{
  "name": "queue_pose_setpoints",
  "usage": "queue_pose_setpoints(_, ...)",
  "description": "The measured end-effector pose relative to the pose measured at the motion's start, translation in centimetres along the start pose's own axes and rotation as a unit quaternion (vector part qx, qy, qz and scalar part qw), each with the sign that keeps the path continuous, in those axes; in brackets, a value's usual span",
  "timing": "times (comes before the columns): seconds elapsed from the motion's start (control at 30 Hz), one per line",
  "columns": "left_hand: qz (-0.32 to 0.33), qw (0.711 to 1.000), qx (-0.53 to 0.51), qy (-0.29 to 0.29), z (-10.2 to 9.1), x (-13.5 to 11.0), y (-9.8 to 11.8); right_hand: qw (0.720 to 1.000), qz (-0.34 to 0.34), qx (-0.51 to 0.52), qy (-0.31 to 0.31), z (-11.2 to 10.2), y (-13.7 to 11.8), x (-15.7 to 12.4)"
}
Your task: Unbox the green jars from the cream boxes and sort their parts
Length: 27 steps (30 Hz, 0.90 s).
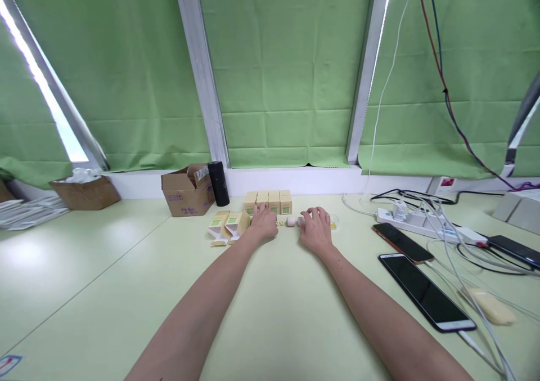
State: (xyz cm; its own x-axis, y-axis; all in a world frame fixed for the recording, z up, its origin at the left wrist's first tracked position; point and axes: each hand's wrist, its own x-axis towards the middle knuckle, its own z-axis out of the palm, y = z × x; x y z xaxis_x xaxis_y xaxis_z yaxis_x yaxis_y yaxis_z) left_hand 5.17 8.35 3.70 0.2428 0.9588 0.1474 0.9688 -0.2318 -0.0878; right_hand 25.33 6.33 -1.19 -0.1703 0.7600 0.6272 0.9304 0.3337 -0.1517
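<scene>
My left hand (264, 221) rests on the table with its fingers curled, just in front of a row of several small yellow boxes (269, 201) standing upright by the wall. To its left lie two opened yellow boxes (228, 225) on their sides. My right hand (316, 227) lies palm down, its fingers bent around a small pale pink piece (292, 222) that sticks out to its left. What lies under each palm is hidden. A tiny yellow bit (281, 223) sits between the hands.
A brown cardboard box (187, 190) and a black flask (219, 183) stand back left, another box (86, 192) farther left. At right lie a power strip (415, 218) with white cables, three phones (426, 291), and a pale yellow oblong object (490, 305). Green blinds cover the window.
</scene>
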Motion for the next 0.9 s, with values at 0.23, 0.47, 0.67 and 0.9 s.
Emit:
queue_pose_setpoints(0.23,-0.005,1.000,-0.014,-0.016,-0.8,0.1,-2.1,1.000,0.000,0.008,0.000,-0.1,0.0,0.0)
queue_pose_setpoints(0.47,-0.012,0.999,-0.027,-0.018,-1.5,-0.6,-3.3,1.000,-0.006,0.005,0.008,0.1,0.0,-0.1)
queue_pose_setpoints(0.67,-0.022,0.999,-0.048,0.006,-2.8,-1.9,-3.2,1.000,-0.004,0.012,0.017,0.0,0.0,-0.1)
queue_pose_setpoints(0.9,0.055,0.989,-0.132,0.031,-3.1,-9.7,-0.2,0.995,0.031,0.058,0.080,0.2,0.3,0.1)
